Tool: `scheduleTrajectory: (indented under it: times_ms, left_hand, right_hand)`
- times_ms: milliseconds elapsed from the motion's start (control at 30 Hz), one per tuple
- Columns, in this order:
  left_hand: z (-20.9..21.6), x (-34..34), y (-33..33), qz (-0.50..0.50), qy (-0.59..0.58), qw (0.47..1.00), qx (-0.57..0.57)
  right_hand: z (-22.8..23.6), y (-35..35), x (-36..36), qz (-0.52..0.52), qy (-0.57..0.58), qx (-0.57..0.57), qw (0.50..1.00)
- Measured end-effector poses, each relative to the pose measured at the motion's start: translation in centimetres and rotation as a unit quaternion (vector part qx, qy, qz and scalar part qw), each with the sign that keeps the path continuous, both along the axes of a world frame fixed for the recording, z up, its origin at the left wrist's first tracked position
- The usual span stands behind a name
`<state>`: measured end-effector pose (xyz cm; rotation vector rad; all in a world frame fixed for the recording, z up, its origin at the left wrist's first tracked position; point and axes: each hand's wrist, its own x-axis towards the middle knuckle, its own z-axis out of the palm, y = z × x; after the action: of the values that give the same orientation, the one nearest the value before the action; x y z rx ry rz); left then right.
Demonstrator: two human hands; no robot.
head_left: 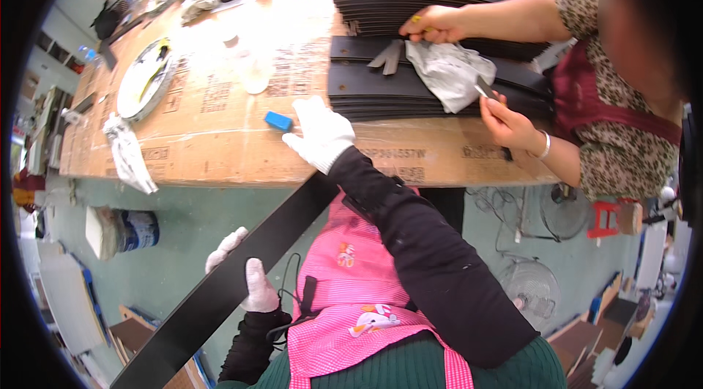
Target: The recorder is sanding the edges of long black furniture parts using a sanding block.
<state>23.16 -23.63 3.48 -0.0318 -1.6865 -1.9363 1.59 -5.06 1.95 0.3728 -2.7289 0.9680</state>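
Well, with the long, flat, matte-black board (pixel 220 292) slanting across from the lower left up to the near edge of the cardboard-covered wooden table (pixel 198 158), the reach toward the small blue rectangular block (pixel 278 121) would probably go best if the board were kept steady meanwhile. A firm hold, without squeezing or twisting, should stop its long free lower end from swinging; its upper end is better kept from scraping the table's near edge. Taking the block squarely by its sides would likely give the surest grip.

The white-gloved left hand (pixel 260 290) holds the board across its width, thumb along one long side and fingers along the other. The white-gloved right hand (pixel 322 132) is above the table's near edge, fingers loosely spread, thumb apart, right beside the block; whether it touches it, I cannot tell.
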Motion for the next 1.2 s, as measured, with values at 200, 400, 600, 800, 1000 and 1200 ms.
scheduleTrajectory:
  times_ms: [200,400,600,800,1000,1200]
  left_hand:
    - [0.5,-2.9,2.6,-0.035,0.000,0.999,0.021]
    - [-1.3,-6.2,7.7,-0.096,0.000,0.995,-0.002]
    - [-3.1,-6.9,12.4,-0.115,-0.013,0.987,0.113]
    - [-4.1,-6.7,13.2,-0.099,-0.045,0.991,0.077]
    - [-3.9,-6.5,13.5,-0.060,-0.093,0.985,0.133]
    - [-2.9,-5.4,13.8,-0.079,-0.069,0.991,0.078]
  right_hand:
    - [-0.5,15.6,9.4,-0.189,0.072,0.054,0.978]
    - [-3.4,32.1,11.2,-0.469,-0.006,0.369,0.802]
    - [-3.0,33.4,8.9,-0.342,-0.204,0.358,0.844]
    - [-6.2,31.1,12.0,-0.284,-0.028,0.138,0.948]
    - [-3.5,20.0,14.0,-0.168,-0.205,-0.422,0.867]
    - [-4.9,18.6,13.1,-0.183,-0.110,-0.349,0.913]
